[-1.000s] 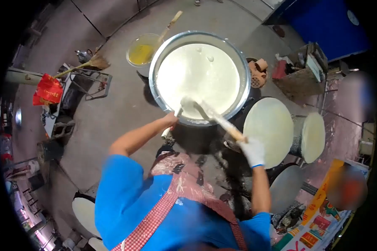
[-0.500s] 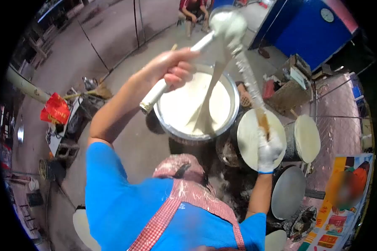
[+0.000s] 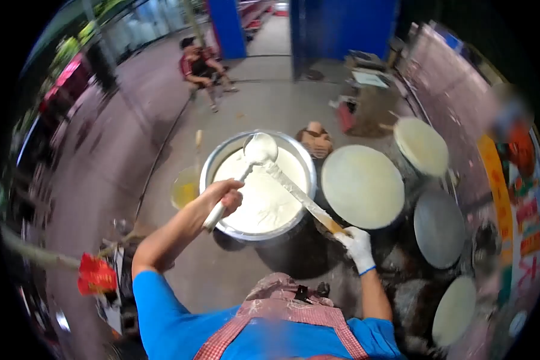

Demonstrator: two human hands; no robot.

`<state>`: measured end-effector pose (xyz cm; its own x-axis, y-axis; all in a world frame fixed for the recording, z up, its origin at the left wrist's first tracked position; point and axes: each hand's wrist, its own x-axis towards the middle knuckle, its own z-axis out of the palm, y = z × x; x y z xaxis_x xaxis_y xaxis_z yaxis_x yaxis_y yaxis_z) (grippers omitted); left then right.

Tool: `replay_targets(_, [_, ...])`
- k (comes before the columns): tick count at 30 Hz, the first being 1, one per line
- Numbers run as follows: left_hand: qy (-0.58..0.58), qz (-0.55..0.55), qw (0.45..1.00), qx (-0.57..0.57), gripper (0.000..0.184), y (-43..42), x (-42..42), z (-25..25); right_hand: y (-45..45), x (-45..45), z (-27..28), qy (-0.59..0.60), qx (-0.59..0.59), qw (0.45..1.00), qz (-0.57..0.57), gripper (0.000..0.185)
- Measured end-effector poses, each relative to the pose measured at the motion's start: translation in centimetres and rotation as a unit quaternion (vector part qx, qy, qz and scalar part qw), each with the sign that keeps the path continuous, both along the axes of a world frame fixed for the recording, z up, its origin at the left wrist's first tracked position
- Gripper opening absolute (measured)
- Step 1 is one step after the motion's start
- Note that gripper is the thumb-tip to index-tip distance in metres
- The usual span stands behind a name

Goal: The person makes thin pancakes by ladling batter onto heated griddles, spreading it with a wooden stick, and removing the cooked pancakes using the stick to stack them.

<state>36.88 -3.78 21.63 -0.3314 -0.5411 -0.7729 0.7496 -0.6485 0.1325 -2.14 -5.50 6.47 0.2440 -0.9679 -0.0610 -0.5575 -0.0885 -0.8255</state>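
Note:
My bare left hand [image 3: 224, 195] is closed around the pale handle of a ladle [image 3: 260, 146]. The ladle's bowl, coated with thick white batter, is over the far part of a large metal pot [image 3: 311, 174]. Creamy batter [image 3: 267, 201] fills much of the pot. In a white glove, my right hand [image 3: 358, 247] grips the brown end of a long, batter-covered stick [image 3: 303, 199]. The stick slants across the pot's right rim, its far end at the ladle's bowl.
Right of the pot stands a round griddle [image 3: 363, 187] with a pale sheet on it; several more round plates line that side. A yellow liquid container [image 3: 186, 189] sits left of the pot. Bricks [image 3: 315, 140] lie behind it. A person [image 3: 203, 71] sits farther back.
The ladle and stick have come down from high over the pot, where batter was streaming off them. My head view has shifted, bringing the seated person fully into sight.

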Motion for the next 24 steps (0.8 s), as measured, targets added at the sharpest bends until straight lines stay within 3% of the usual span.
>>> replay_targets(1, [-0.059,-0.023,0.995,-0.081,0.026,-0.2,-1.8,1.1,0.9,-1.6,1.7,-0.055,0.014,0.998,-0.033,0.024])
replay_targets(2, [-0.095,-0.082,0.98,-0.153,0.006,-0.5,-3.3,2.3,2.0,-3.7,3.1,-0.109,0.027,0.991,-0.069,0.025])
replay_targets(4, [-0.286,-0.146,0.9,-0.296,0.028,-0.3,-10.0,5.2,3.5,-6.0,7.2,-0.155,0.027,0.982,-0.107,0.028])
replay_targets(5, [-0.284,-0.164,0.893,-0.309,0.039,-1.2,-13.0,3.9,4.0,-7.5,7.1,-0.159,-0.024,0.98,-0.116,0.031])
replay_targets(6, [-0.278,-0.179,0.887,-0.322,0.05,-1.9,-15.9,2.5,4.4,-9.2,6.0,-0.195,0.033,0.971,-0.135,0.034])
replay_targets(8, [-0.207,-0.21,0.914,-0.278,0.038,-2.9,-22.4,-0.7,6.1,-12.9,2.6,-0.2,0.078,0.959,-0.184,0.037])
replay_targets(9, [-0.101,-0.218,0.945,-0.224,0.027,-3.8,-25.2,-3.3,7.8,-15.8,0.6,-0.166,0.122,0.96,-0.189,0.041])
replay_targets(10, [0.0,-0.216,0.963,-0.163,0.018,-4.9,-27.8,-6.2,9.9,-18.9,-5.0,-0.072,-0.014,0.978,-0.197,0.043])
replay_targets(12, [0.193,-0.204,0.96,-0.01,0.025,-6.0,-32.6,-10.9,16.8,-23.7,-4.7,-0.062,0.037,0.97,-0.231,0.042])
replay_targets(14, [0.334,-0.214,0.91,0.116,0.031,-6.1,-38.2,-14.4,23.2,-28.6,-4.8,0.119,0.124,0.954,-0.244,0.038])
replay_targets(15, [0.355,-0.224,0.9,0.118,0.032,-6.1,-41.3,-15.3,26.8,-30.5,-7.3,-0.036,0.033,0.937,-0.345,0.036])
replay_targets(17, [0.382,-0.255,0.884,0.089,0.034,-5.8,-47.3,-15.2,31.1,-36.1,-8.7,0.015,-0.038,0.902,-0.429,0.032])
replay_targets(18, [0.385,-0.277,0.879,0.056,0.033,-6.1,-50.2,-14.6,32.3,-38.7,-7.9,0.214,-0.016,0.887,-0.409,0.03])
replay_targets(20, [0.31,-0.359,0.88,-0.005,0.027,-8.4,-55.1,-13.4,30.6,-41.7,-4.2,0.137,0.036,0.845,-0.515,0.029])
replay_targets(21, [0.164,-0.395,0.898,-0.104,0.022,-9.4,-57.8,-12.7,28.8,-42.4,-2.8,0.117,-0.057,0.825,-0.55,0.033])
replay_targets(22, [0.015,-0.417,0.885,-0.205,0.018,-10.7,-60.5,-12.0,27.6,-43.8,-3.2,0.107,-0.032,0.804,-0.584,0.04])
replay_targets(24, [-0.12,-0.483,0.806,-0.321,0.019,-14.1,-65.4,-13.4,23.4,-44.6,-2.0,0.159,-0.102,0.825,-0.533,0.041])
